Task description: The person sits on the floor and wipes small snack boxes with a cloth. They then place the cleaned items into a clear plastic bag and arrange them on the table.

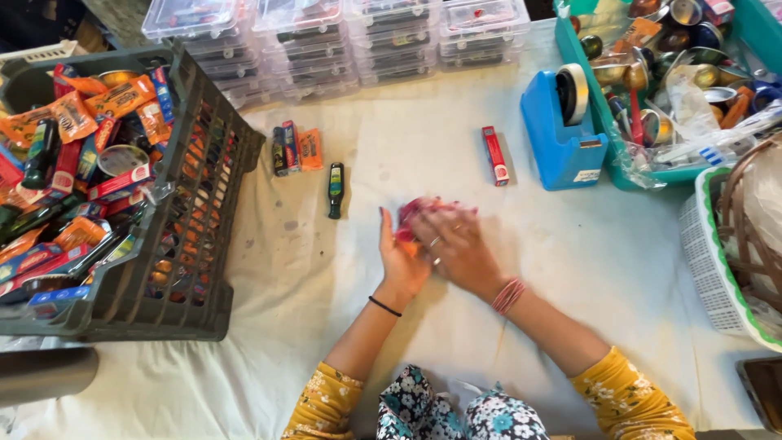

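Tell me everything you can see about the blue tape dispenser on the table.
The tape dispenser is a blue block that looks like plastic. It stands upright on the white cloth beside the teal bin. A pale tape roll sits in its top slot. A small white label is on its near end. No hand touches it.

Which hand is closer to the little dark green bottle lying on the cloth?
Left. The left hand is just right of the dark green bottle and a bit nearer the person, not touching it. The right hand is farther right, beyond the left hand, pressed over a pink wrapper.
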